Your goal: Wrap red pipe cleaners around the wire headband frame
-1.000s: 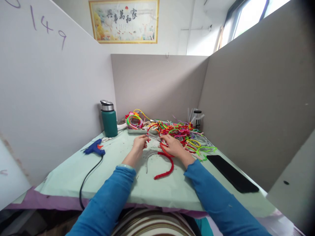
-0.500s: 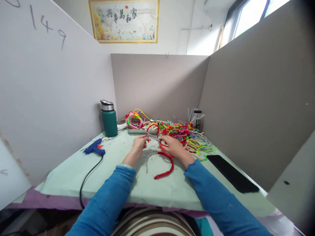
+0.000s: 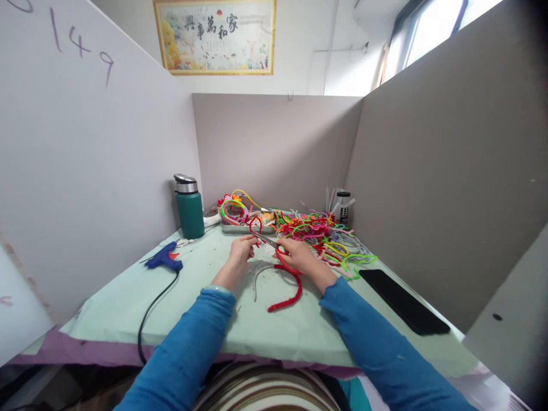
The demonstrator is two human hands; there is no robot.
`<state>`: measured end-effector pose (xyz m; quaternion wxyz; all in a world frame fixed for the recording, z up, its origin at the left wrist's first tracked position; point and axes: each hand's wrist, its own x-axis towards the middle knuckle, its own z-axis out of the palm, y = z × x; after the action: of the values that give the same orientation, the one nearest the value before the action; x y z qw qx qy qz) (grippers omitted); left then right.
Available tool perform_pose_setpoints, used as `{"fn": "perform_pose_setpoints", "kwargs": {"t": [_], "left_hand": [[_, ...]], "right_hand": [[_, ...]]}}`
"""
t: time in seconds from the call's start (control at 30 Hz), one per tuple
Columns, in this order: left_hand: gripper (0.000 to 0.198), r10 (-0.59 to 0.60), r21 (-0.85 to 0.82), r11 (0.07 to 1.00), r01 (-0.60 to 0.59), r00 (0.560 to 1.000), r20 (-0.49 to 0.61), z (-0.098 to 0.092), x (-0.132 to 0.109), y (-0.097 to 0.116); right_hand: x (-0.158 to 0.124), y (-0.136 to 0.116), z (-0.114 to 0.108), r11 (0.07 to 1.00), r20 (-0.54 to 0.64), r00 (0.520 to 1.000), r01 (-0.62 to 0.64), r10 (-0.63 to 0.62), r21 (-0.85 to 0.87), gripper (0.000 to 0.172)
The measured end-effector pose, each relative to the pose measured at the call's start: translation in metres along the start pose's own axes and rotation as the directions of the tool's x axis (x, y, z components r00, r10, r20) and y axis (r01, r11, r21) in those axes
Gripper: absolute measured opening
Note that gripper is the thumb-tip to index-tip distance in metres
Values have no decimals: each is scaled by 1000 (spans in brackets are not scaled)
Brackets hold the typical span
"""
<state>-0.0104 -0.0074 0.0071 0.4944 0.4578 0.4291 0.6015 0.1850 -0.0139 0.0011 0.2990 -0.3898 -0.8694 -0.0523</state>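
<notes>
My left hand [image 3: 242,251] is closed in a pinch on a red pipe cleaner [image 3: 256,221], whose looped end stands up above the fingers. My right hand [image 3: 296,255] is wrapped round a pair of scissors [image 3: 269,240] with red handles. The scissor blades point left and reach the pipe cleaner beside my left fingertips; whether they touch it I cannot tell. Below my hands on the table lies a headband [image 3: 287,303], partly wrapped in fuzzy red, its other end a bare grey band. My right hand hides part of the scissor handles.
A blue glue gun [image 3: 165,258] with a black cord and a green bottle [image 3: 190,212] are at the left. Behind my hands are a metal tray [image 3: 240,229] and a heap of coloured pipe cleaners [image 3: 312,231]. A black phone-like slab [image 3: 402,301] lies right. Partitions enclose the table.
The red pipe cleaner's upper part has swung left and now forms a closed-looking loop above my left hand. The scissor blades show more clearly; both hands have stayed nearly in place.
</notes>
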Motion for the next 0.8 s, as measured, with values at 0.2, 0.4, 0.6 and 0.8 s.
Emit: {"fn": "perform_pose_setpoints", "kwargs": {"t": [0.2,0.4,0.6,0.8], "left_hand": [[12,5,15,1000,-6,1000,13,0,2,-2],[19,-23,21,1000,23,1000,-21,2,1,-1],[21,-48,23,999,49,998,-51,5,-1,2],[8,-53,50,997,56,997,-60,6,1,-1]], "right_hand": [[-1,-1,0,998,-15,998,-60,60,13,35],[1,-2,4,980,4,996,-90,90,179,44],[3,1,5,936,99,987,-154,129,316,43],[2,5,4,935,108,986,-155,127,319,44]]}}
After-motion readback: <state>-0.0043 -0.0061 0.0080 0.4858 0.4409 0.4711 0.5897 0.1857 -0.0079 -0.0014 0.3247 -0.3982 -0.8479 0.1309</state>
